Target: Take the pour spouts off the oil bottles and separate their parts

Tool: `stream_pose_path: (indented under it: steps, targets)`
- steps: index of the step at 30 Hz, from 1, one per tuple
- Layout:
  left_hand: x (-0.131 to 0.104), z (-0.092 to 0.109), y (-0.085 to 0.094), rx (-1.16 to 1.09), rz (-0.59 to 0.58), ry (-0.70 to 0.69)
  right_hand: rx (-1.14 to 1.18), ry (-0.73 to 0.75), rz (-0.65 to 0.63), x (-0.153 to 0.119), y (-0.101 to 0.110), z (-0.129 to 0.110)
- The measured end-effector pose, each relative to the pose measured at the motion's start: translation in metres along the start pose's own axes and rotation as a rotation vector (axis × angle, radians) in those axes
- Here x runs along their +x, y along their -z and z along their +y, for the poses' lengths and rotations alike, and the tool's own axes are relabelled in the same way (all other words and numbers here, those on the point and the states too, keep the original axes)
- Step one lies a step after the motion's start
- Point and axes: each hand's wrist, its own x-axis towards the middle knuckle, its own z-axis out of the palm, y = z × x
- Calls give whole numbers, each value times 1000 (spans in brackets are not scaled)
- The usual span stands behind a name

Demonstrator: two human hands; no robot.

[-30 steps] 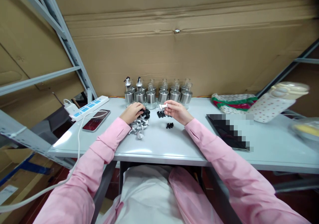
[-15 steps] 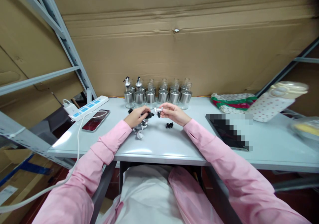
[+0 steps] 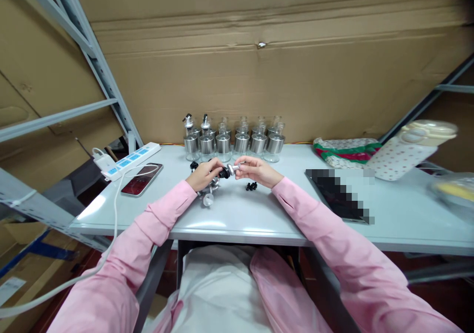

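Above the middle of the table, my left hand (image 3: 204,174) is closed on a black ribbed stopper (image 3: 224,173). Opposite it, the fingers of my right hand (image 3: 259,171) pinch a silver-white pourer spout (image 3: 232,169). The spout's wide end meets the stopper; how far one sits in the other I cannot tell. Below my left hand lies a pile of loose pourer spouts (image 3: 208,200), partly hidden by it. Some black stoppers (image 3: 194,165) show behind that hand. A small cluster of black pieces (image 3: 252,186) lies just below my right hand.
Glass bottles with steel sleeves (image 3: 242,141) stand in rows at the back; two at left carry pourers (image 3: 188,122). A phone (image 3: 142,180) and a power strip (image 3: 133,160) lie left. Right are a dark tablet-like panel (image 3: 333,195), a patterned cloth (image 3: 344,153) and a dotted bottle (image 3: 398,155).
The spout has turned so its wide end faces the black stopper, and the two have come together. My hands have stayed in nearly the same place.
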Motion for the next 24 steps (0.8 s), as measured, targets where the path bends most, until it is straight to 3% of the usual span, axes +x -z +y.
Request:
stream_pose_path:
  steps: [5, 14, 24]
  targets:
    - [-1, 6, 2, -21, 13, 76, -14, 32, -49, -1, -3, 2]
    - [2, 10, -1, -491, -27, 184, -136, 106, -41, 3, -8, 9]
    - [1, 10, 2, -481, -151, 198, -153, 169, -37, 4, -11, 10]
